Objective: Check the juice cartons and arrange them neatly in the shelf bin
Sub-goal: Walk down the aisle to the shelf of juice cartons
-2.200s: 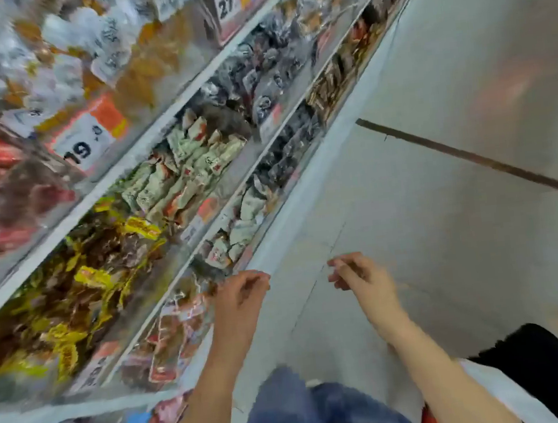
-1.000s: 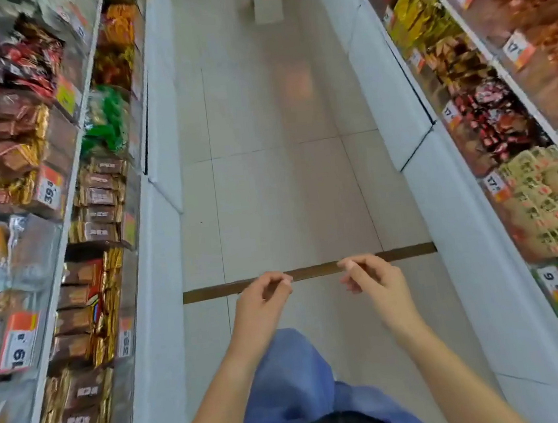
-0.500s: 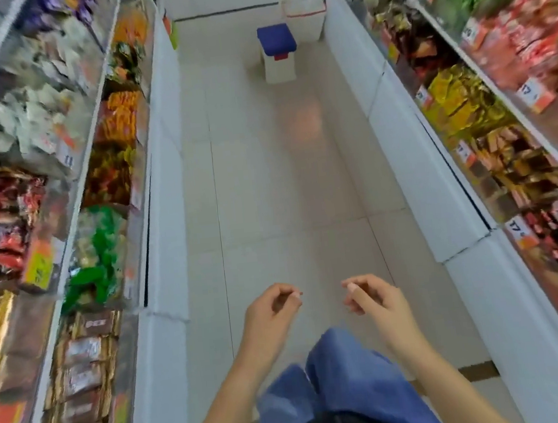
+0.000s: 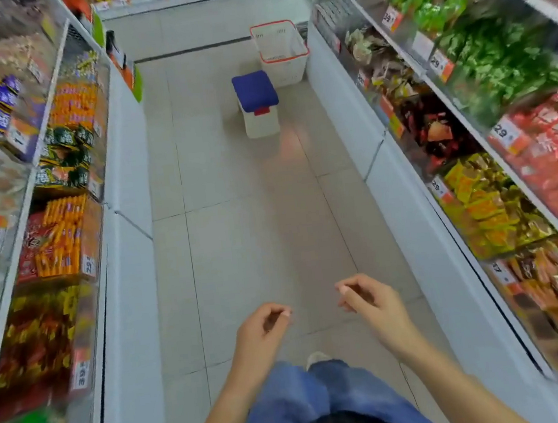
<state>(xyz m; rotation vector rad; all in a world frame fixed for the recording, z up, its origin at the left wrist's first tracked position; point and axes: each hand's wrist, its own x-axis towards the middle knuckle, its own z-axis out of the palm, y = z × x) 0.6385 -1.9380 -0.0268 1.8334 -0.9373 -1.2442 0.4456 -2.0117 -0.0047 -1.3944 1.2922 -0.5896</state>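
Your left hand (image 4: 261,330) hangs loosely curled and holds nothing; your right hand (image 4: 371,299), just beside it, is the same. No juice cartons or shelf bin show in view. Far ahead stand a blue-topped stool (image 4: 256,101) and white basket (image 4: 280,52), slightly right.

A tiled aisle floor (image 4: 240,249) runs ahead of me, open between packed shelves on the left (image 4: 47,218) and on the right (image 4: 473,173). My left hand (image 4: 261,330) and right hand (image 4: 371,301) hang over bare floor, holding nothing. Further along, a white stool with a blue seat (image 4: 256,101) stands mid-aisle, with open floor to its left. Just behind the stool, against the right shelves, sits a white basket (image 4: 280,52).
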